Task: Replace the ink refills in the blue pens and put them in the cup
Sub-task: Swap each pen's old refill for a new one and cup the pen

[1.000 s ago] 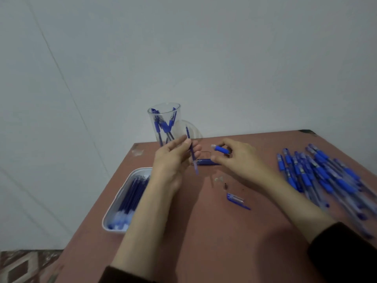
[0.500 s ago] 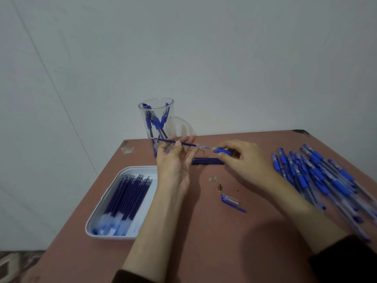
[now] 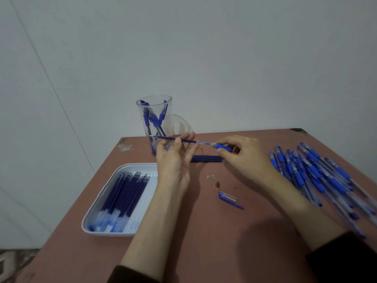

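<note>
Item 1. Bench [image 3: 204, 242]: reddish-brown top, set against a pale wall.

Item 2. Left grip [image 3: 173, 160]: raised over the far middle of the bench, thumb and fingertips pinching a thin ink refill [image 3: 201, 142] held roughly level, its free tip pointing toward the far left corner.

Item 3. Right grip [image 3: 244, 158]: fingers curled round a blue pen barrel [image 3: 223, 147]. The refill's other end meets the mouth of the barrel.

Item 4. Cup [image 3: 169, 119]: clear plastic, upright by the far edge, left of centre, just behind the left grip. It contains several finished pens [image 3: 155, 119] leaning at angles.

Item 5. Tray [image 3: 140, 164]: white, rounded corners, along the left edge. It holds a row of spare refills [image 3: 126, 195] lying side by side.

Item 6. Loose refills [image 3: 206, 159]: a few, flat on the bench beneath and between the two grips.

Item 7. Pen heap [image 3: 312, 174]: many blue pens, spread along the right edge; the nearer ones are blurred.

Item 8. Pen cap [image 3: 228, 198]: blue and clear, lying near the bench's centre, with small bits [image 3: 211, 176] just beyond it.
</note>
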Available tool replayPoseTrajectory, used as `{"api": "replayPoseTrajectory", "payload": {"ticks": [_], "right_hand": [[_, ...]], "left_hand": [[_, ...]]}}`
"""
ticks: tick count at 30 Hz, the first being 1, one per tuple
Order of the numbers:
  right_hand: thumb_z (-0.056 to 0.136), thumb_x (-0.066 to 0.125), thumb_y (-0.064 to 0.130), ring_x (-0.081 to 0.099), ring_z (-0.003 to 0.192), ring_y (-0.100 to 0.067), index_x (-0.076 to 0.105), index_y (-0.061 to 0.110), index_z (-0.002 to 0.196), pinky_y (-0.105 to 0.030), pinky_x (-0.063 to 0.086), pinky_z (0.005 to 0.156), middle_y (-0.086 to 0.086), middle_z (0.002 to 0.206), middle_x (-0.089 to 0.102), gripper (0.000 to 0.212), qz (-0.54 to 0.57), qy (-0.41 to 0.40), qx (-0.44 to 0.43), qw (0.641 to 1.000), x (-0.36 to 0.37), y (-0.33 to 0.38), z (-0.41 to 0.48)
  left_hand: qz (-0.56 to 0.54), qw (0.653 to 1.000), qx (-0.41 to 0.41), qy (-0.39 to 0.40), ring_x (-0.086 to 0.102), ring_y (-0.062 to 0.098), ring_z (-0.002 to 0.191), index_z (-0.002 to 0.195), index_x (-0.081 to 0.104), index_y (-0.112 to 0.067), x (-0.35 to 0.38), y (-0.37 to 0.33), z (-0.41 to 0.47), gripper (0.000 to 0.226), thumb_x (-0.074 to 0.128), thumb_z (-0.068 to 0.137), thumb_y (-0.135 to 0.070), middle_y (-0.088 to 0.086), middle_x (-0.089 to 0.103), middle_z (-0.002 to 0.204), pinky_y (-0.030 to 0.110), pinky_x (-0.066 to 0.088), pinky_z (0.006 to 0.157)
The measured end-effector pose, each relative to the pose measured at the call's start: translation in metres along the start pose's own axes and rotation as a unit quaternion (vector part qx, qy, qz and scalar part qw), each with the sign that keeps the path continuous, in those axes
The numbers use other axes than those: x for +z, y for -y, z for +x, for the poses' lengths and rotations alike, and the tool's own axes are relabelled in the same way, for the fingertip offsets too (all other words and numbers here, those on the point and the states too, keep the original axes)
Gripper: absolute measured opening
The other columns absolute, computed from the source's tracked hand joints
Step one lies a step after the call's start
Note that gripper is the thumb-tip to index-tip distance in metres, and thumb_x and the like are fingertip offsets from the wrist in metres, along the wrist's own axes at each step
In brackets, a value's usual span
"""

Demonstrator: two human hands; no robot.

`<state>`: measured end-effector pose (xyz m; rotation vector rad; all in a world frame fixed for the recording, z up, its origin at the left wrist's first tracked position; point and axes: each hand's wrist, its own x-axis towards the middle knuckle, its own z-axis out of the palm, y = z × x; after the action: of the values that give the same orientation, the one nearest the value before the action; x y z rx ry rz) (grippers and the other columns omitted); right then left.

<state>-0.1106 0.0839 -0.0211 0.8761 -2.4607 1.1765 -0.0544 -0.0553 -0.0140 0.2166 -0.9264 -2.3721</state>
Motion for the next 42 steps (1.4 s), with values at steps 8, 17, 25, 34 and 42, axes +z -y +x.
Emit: {"api": "replayPoseTrajectory", "payload": {"ticks": [8, 17, 25, 34, 42], "right_hand": [[0.086, 0.062, 0.023, 0.051, 0.071, -0.001, 0.073, 0.027, 0.100, -0.023, 0.039, 0.067, 0.020, 0.077, 0.058, 0.018, -0.035, 0.006, -0.007, 0.999, -0.001, 0.000, 0.000], [0.085, 0.066, 0.027, 0.054, 0.076, -0.006, 0.072, 0.029, 0.102, -0.030, 0.046, 0.071, 0.014, 0.083, 0.063, 0.018, -0.025, 0.013, -0.012, 1.000, -0.001, 0.002, -0.002], [0.084, 0.067, 0.027, 0.056, 0.067, -0.004, 0.072, 0.037, 0.092, -0.025, 0.046, 0.064, 0.014, 0.077, 0.067, 0.013, 0.060, 0.009, 0.000, 0.998, 0.005, 0.004, -0.001], [0.094, 0.048, 0.014, 0.051, 0.058, -0.011, 0.070, 0.012, 0.099, -0.022, 0.043, 0.059, -0.003, 0.068, 0.060, 0.022, 0.478, 0.009, 0.168, 0.862, -0.018, 0.010, 0.005], [0.095, 0.047, 0.016, 0.051, 0.058, -0.011, 0.069, 0.011, 0.101, -0.023, 0.044, 0.060, -0.003, 0.069, 0.060, 0.023, 0.490, 0.001, 0.181, 0.852, -0.018, 0.004, 0.005]], "left_hand": [[0.015, 1.000, 0.001, -0.002, 0.065, 0.022, 0.086, 0.099, 0.040, -0.009, -0.001, 0.003, 0.000, 0.014, 0.034, 0.100, 0.003, 0.012, 0.061, 0.087, 0.036, 0.058, 0.076], [0.052, 0.999, 0.007, 0.005, 0.066, 0.020, 0.083, 0.110, 0.038, -0.006, -0.002, 0.006, 0.000, 0.013, 0.034, 0.101, 0.003, 0.011, 0.062, 0.088, 0.030, 0.059, 0.069], [0.228, 0.969, -0.028, 0.088, 0.066, 0.029, 0.102, 0.107, 0.055, -0.003, -0.004, 0.014, -0.007, 0.014, 0.053, 0.094, -0.001, 0.020, 0.065, 0.111, 0.042, 0.052, 0.094], [0.484, 0.847, -0.066, 0.209, 0.063, -0.005, 0.060, 0.095, 0.067, -0.013, -0.007, 0.001, -0.016, 0.022, 0.055, 0.090, 0.006, -0.003, 0.068, 0.083, 0.007, 0.044, 0.051], [0.658, 0.692, -0.064, 0.289, 0.067, 0.006, 0.089, 0.101, 0.073, -0.021, -0.013, 0.000, -0.011, 0.024, 0.068, 0.083, -0.006, -0.006, 0.073, 0.093, 0.018, 0.050, 0.086]]}}
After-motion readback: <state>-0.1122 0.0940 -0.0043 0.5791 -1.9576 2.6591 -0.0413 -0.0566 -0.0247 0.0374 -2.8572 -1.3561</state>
